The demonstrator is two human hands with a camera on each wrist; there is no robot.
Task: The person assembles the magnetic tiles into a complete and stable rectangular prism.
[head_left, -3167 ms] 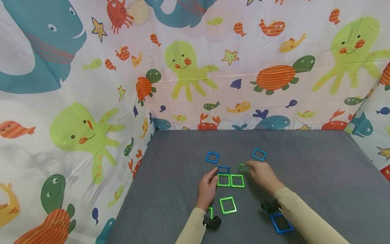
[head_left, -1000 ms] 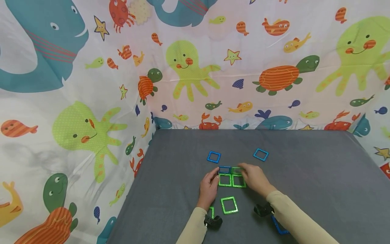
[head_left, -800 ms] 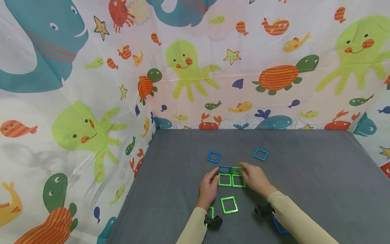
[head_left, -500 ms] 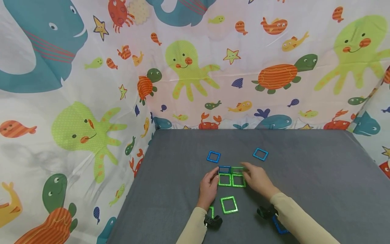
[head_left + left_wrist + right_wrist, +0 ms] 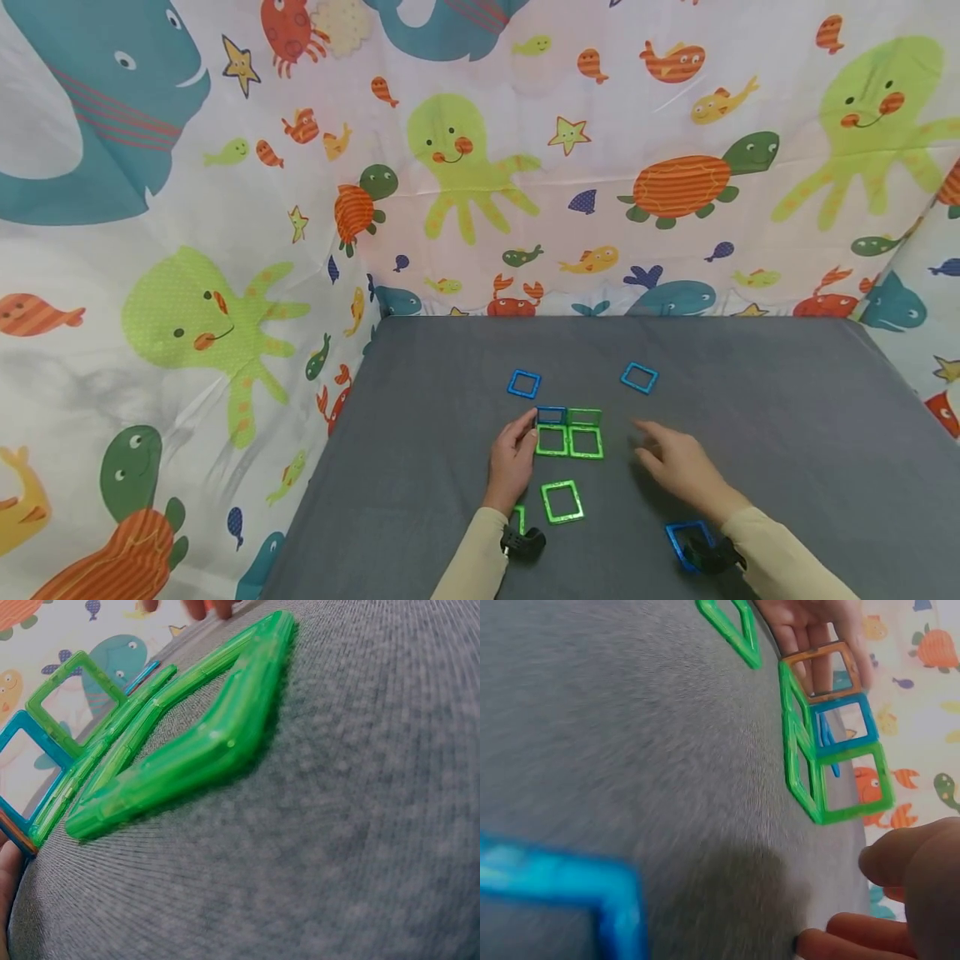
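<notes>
Two green magnetic tiles (image 5: pixel 587 457), hollow square frames, lie edge to edge on the table. Along their far edge stand a blue tile (image 5: pixel 874 724) and a green tile (image 5: pixel 887 780), side by side. An orange tile (image 5: pixel 821 653) stands upright at the left end, as the right wrist view shows. My left hand (image 5: pixel 512 462) touches this orange tile, its fingers lying along the outer side. My right hand (image 5: pixel 682 467) is to the right of the tiles, fingers loosely bent and holding nothing.
Nearer me lies a loose green tile (image 5: pixel 562 520); another green tile (image 5: pixel 522 521) is partly hidden by my left wrist. Two blue tiles (image 5: pixel 524 395) (image 5: pixel 639 389) lie farther back. Another blue tile (image 5: pixel 675 542) sits beneath my right wrist. Printed cloth (image 5: pixel 465 275) surrounds the grey table (image 5: pixel 420 400).
My right hand held the green tile off to the right, brought it beside the upright blue tile, and has now let go and drawn back rightward. My left hand stays in place.
</notes>
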